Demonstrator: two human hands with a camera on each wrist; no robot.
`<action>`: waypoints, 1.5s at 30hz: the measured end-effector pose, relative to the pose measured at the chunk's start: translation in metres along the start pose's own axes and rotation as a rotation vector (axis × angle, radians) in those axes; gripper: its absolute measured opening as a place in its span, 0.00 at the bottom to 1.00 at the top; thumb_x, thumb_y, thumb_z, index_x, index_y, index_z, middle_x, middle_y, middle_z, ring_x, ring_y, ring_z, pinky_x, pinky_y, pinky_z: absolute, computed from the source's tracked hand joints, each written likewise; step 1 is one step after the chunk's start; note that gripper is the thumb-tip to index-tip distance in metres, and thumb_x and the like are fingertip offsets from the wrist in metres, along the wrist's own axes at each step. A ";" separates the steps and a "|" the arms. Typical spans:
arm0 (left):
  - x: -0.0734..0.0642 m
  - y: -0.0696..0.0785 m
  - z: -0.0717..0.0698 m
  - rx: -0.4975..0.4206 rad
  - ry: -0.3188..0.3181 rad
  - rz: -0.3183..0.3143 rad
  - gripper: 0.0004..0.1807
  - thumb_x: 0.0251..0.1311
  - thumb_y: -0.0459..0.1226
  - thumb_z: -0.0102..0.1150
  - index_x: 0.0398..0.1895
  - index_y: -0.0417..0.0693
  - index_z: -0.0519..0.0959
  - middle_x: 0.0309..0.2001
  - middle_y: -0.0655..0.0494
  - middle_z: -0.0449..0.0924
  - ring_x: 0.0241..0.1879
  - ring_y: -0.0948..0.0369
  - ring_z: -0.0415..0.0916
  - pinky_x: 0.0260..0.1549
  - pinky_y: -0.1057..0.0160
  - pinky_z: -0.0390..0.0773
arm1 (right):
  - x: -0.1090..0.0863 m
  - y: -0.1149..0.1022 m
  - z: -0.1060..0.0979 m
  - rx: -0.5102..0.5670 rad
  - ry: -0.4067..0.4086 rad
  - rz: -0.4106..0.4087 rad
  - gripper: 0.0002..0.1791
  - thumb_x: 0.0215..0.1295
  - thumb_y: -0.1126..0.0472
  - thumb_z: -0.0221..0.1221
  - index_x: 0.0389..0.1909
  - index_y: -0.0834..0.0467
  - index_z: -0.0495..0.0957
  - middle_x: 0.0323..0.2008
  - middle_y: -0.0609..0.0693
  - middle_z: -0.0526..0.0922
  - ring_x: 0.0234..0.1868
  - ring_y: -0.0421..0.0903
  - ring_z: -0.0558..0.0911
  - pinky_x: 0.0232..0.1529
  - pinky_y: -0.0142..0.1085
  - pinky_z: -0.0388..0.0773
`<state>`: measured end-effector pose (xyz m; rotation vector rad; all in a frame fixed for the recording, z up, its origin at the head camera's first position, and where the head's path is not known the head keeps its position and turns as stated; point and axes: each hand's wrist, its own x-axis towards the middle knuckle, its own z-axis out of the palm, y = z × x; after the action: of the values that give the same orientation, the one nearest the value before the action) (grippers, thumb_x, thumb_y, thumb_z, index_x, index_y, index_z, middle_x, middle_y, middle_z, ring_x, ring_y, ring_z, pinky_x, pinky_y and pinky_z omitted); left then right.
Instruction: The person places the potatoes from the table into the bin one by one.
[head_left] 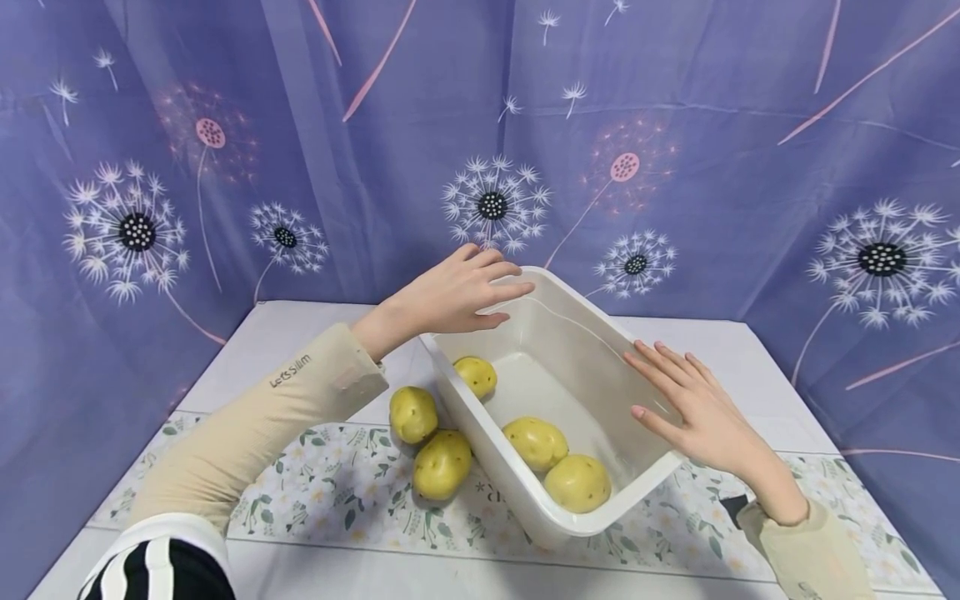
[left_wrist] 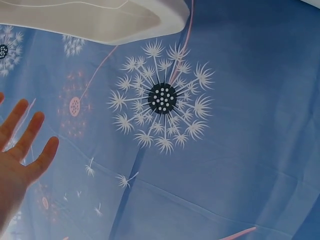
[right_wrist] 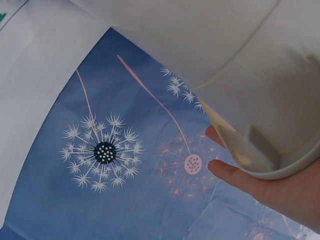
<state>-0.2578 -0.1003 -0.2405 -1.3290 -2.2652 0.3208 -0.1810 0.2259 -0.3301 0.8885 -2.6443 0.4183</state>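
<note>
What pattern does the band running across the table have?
The band has pale flowers and green leaves, showing best in the head view.

Head view: blue-purple fabric curtain (head_left: pixel 405 158) fills bkgd top to mid-frame & both sides, w/ vert. folds upper L & a faint horiz. crease upper R. Printed w/ lg. white dandelions (head_left: pixel 492 205), blk ctrs, plus sm. pink ones (head_left: pixel 624 167). White tabletop (head_left: pixel 757 392) in lower half; floral runner (head_left: pixel 315 492) across it, green leaves on wht. Light soft; dim shadow (head_left: pixel 600 577) btm ctr. Curtain looks bluer in both wrist views.
</note>
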 end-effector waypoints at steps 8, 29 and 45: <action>-0.009 0.003 -0.002 -0.013 0.002 -0.004 0.24 0.58 0.48 0.51 0.58 0.55 0.67 0.55 0.52 0.72 0.50 0.54 0.67 0.45 0.54 0.67 | 0.001 0.000 -0.001 0.005 0.006 -0.003 0.33 0.57 0.52 0.56 0.65 0.51 0.59 0.67 0.54 0.57 0.68 0.56 0.53 0.67 0.52 0.41; -0.044 0.013 -0.007 0.016 0.172 -0.003 0.23 0.55 0.47 0.55 0.54 0.55 0.72 0.52 0.53 0.75 0.47 0.55 0.71 0.42 0.55 0.69 | 0.000 0.000 -0.001 -0.004 0.008 -0.011 0.33 0.57 0.51 0.56 0.64 0.52 0.59 0.66 0.55 0.58 0.68 0.56 0.54 0.68 0.49 0.39; -0.064 0.018 -0.003 0.016 0.212 -0.002 0.23 0.52 0.48 0.57 0.52 0.54 0.74 0.50 0.53 0.76 0.46 0.56 0.72 0.41 0.56 0.70 | 0.000 -0.001 -0.001 0.005 0.010 -0.013 0.33 0.57 0.52 0.56 0.64 0.51 0.59 0.67 0.53 0.57 0.67 0.57 0.54 0.67 0.51 0.40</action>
<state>-0.2164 -0.1471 -0.2652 -1.2880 -2.0836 0.1864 -0.1804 0.2257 -0.3292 0.9018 -2.6283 0.4248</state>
